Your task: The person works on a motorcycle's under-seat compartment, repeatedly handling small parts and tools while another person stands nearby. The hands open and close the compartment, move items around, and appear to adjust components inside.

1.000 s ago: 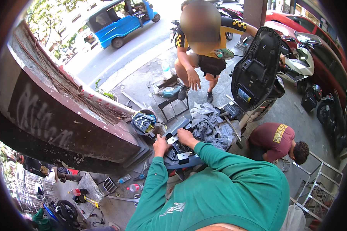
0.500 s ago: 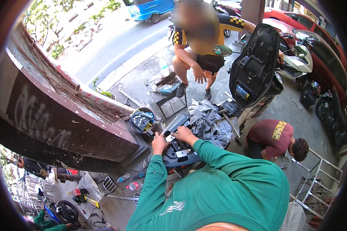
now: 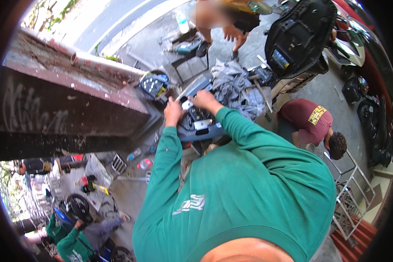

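Observation:
Both my hands are at the tail of a partly stripped motorcycle, over its grey-blue body panel (image 3: 205, 133). My left hand (image 3: 173, 113) is closed at the panel's left edge; what its fingers hold is too small to make out. Just to the right, my right hand (image 3: 206, 101) has its fingers bent and pressed down; what lies under them is hidden. A small silver metal plate (image 3: 187, 105) shows between the hands. Below my right hand sits another silver bracket (image 3: 201, 125) among dark parts. A crumpled grey cloth (image 3: 233, 85) lies beyond my right wrist.
A bucket holding a dark bag (image 3: 154, 84) stands beside the wall corner (image 3: 139, 120). The raised black seat (image 3: 299, 37) is at the upper right. A person in maroon (image 3: 308, 118) crouches right, near a metal ladder (image 3: 351, 194). Another person's hand (image 3: 233, 35) hangs ahead.
The view has tipped down, so everything sits higher in the picture. My hands stay close together at the same part of the motorcycle. More of a person in green shows at the lower left.

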Demonstrator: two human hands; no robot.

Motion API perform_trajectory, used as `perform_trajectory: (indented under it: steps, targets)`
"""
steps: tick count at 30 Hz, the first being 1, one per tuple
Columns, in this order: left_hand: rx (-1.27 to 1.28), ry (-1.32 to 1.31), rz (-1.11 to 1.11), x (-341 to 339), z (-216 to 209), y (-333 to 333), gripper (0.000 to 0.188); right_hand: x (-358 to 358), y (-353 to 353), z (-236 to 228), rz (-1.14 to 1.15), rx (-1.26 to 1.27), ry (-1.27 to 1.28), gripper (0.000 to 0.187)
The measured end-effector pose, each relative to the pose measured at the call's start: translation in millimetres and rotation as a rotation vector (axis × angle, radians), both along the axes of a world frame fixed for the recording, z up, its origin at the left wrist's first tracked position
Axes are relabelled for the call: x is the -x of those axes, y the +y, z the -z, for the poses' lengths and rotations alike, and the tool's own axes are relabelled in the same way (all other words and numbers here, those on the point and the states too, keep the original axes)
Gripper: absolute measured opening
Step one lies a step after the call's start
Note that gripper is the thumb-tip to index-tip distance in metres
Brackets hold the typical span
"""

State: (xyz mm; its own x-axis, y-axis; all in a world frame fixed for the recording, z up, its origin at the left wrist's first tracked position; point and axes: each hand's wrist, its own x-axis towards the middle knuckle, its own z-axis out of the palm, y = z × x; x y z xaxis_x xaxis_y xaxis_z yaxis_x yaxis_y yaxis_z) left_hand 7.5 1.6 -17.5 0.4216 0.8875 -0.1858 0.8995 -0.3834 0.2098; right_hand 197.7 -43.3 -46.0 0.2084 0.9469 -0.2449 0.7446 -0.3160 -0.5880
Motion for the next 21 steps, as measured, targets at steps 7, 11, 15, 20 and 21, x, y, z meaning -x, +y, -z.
perform_trajectory:
  steps: [7, 11, 15, 20, 21]
  targets:
    - [0.029, -0.019, -0.053, -4, -23, -9, 0.054, -3, -1, -8, -0.249, -0.153, -0.155, 0.032]
    - [0.044, 0.002, -0.044, -4, -23, -8, 0.055, -6, -1, -14, -0.152, -0.008, -0.106, 0.041]
    - [0.051, 0.006, -0.037, -6, -22, -6, 0.054, -3, 7, -14, -0.094, 0.047, -0.069, 0.046]
    - [0.044, 0.009, -0.035, -4, -20, -6, 0.052, -1, 5, -5, -0.211, -0.226, -0.181, 0.04]
    - [0.039, 0.004, -0.036, -3, -20, -6, 0.052, -2, 4, -5, -0.198, -0.214, -0.167, 0.04]
